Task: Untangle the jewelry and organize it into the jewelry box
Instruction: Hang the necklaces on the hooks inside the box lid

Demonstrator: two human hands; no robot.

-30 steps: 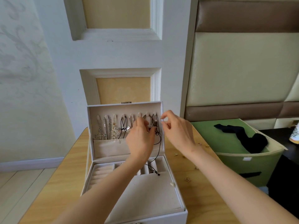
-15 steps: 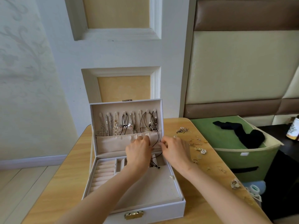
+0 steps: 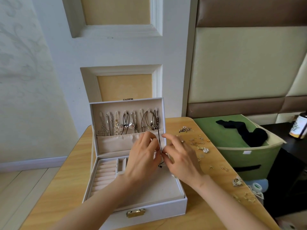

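Black cord (image 3: pixel 159 138) hangs from the lid's right hook (image 3: pixel 156 109); my left hand (image 3: pixel 142 156) and right hand (image 3: pixel 181 156) pinch it, probably to straighten it.

Open white jewelry box (image 3: pixel 157 211), necklaces (image 3: pixel 126 126) inside

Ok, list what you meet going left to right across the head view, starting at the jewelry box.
jewelry box → loose jewelry pieces on the table → green bin → bottle
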